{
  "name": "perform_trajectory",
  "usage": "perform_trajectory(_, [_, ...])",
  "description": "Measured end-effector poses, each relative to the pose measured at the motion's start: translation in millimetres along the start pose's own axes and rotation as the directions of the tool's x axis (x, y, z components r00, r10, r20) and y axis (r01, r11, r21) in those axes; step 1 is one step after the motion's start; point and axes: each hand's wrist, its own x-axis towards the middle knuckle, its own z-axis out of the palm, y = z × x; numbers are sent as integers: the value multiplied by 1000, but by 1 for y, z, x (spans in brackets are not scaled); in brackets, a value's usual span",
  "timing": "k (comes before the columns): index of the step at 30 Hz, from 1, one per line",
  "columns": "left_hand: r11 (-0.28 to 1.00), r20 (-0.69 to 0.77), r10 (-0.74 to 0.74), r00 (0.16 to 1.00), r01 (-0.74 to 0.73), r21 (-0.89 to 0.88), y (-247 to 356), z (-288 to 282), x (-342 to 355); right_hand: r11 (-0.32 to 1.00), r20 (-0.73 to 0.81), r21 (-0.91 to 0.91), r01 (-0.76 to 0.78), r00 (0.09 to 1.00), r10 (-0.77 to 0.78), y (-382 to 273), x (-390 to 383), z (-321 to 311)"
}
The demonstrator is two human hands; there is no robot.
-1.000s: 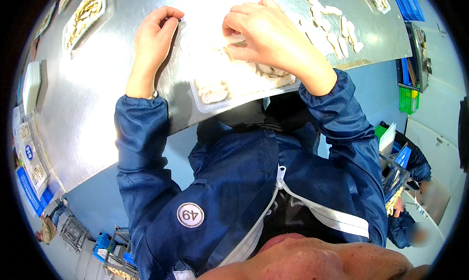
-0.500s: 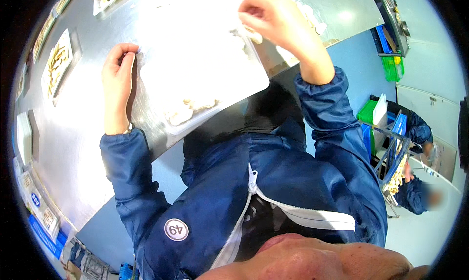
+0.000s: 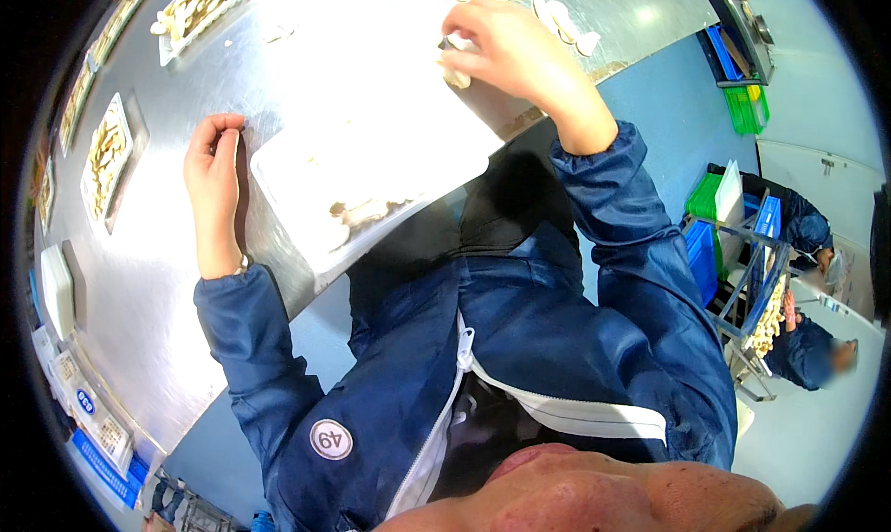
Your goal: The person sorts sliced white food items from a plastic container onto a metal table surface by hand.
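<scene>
A white tray (image 3: 288,184) lies at the near table edge, much of it washed out by glare. Several pale, mushroom-like pieces (image 3: 367,213) are in its near corner. My right hand (image 3: 506,54) is over the tray's far right side, its fingers bent around a pale mushroom-like piece (image 3: 455,74). Beyond that hand, more pale slices (image 3: 557,17) are spread on the steel table. My left hand (image 3: 212,161) is beside the tray's left edge, fingers curled and thumb near them. No object shows in it.
Filled trays stand at the far left (image 3: 209,12) and left (image 3: 107,161) of the steel table (image 3: 139,328). A white slab-like container (image 3: 58,291) and a scale-like device (image 3: 93,402) line its left edge. At right are a loaded cart (image 3: 756,300), green crates (image 3: 745,110) and co-workers (image 3: 807,351).
My right hand has shifted slightly left, and a pale piece now shows more plainly in its fingers. The whole view has tilted a little. My left hand keeps beside the tray.
</scene>
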Motion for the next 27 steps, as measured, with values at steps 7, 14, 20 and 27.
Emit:
perform_trajectory(7, [998, 8, -39, 999, 39, -48, 0, -1, -1, 989, -2, 108, 105, 994, -105, 16, 17, 15])
perform_trajectory(14, [998, 1, -53, 999, 53, -24, 5, 0, -2, 859, 117, 407, -309, 951, 287, 3, 18, -11])
perform_trajectory(20, [998, -7, -55, 998, 55, -24, 4, -1, -4, 988, -87, 157, 17, 996, -4, 9, 22, 0])
perform_trajectory(27, [999, 13, -30, 999, 30, -39, 4, 0, -1, 992, 108, 95, -87, 991, 77, 10, 41, 4])
